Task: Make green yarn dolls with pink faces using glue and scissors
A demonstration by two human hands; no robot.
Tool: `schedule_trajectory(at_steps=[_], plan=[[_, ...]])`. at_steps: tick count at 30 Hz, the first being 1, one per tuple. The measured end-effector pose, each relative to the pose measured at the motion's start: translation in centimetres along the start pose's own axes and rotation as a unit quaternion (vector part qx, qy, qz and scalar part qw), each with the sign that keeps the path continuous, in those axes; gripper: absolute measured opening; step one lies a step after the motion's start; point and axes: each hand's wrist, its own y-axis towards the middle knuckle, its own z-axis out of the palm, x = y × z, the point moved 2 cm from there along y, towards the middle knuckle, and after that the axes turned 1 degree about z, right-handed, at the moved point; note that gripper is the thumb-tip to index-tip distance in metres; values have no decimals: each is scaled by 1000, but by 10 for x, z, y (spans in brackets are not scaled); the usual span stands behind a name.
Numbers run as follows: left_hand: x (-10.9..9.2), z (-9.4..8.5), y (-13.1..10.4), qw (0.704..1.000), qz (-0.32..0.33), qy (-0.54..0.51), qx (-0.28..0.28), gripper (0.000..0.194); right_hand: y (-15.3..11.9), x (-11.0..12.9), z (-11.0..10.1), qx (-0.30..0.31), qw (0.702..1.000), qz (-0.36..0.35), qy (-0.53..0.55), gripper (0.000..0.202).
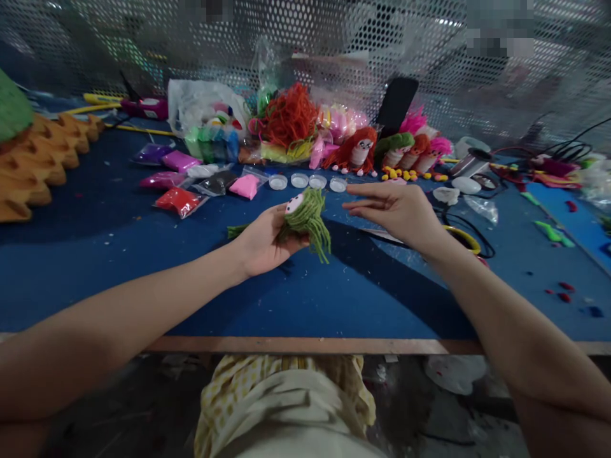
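My left hand [265, 243] is closed around a small doll [309, 219] with green yarn hair and a white face with dark eyes. Its hair hangs to the right, and a strand of green yarn [236, 231] shows behind my wrist. To the right, my right hand [398, 208] hovers above the table with its fingers stretched out and the thumb side hidden. No object shows in its fingers. Beyond the fingertips stand several small clear round dishes [338, 185] in a row. Scissors [461, 238] with yellow-and-black handles lie under my right wrist.
Finished-looking yarn-haired dolls [359, 151] stand at the back beside a heap of red yarn [290, 117]. Bags of coloured clay [179, 200] lie back left, near an orange egg-tray-like form [41, 168]. A dark phone [397, 102] leans against the perforated metal screen [305, 32]. A wooden edge [310, 345] borders the blue table.
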Motion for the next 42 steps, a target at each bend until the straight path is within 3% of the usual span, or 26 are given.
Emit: schedule_trajectory(at_steps=[4,10,14,22,30,34,37,42], plan=[[0,-1,0,1000,3,0,0,25,-1,-1,-2,-10,997,-46,-59,27],[-1,-1,-1,1000,4,11,-8,26,-2,-7,-5,19,989,-74,-124,36],[-1,-1,-1,1000,5,4,-13,27,-2,-7,-4,-23,995,-39,-84,32],[-1,-3,-1,1000,7,4,-11,25,-4,5,-6,-96,990,-46,-94,18],[-1,-3,-2,1000,5,10,-12,25,0,1,-5,-12,986,-101,-136,38],[-1,-2,-2,1000,8,11,-16,25,1,-4,-3,-4,997,-53,-62,35],[-1,-2,-2,1000,10,10,-16,24,-1,-5,-1,-29,999,-29,-14,25],[-1,-1,-3,1000,6,12,-16,25,-3,4,-4,-99,990,-51,-87,10]])
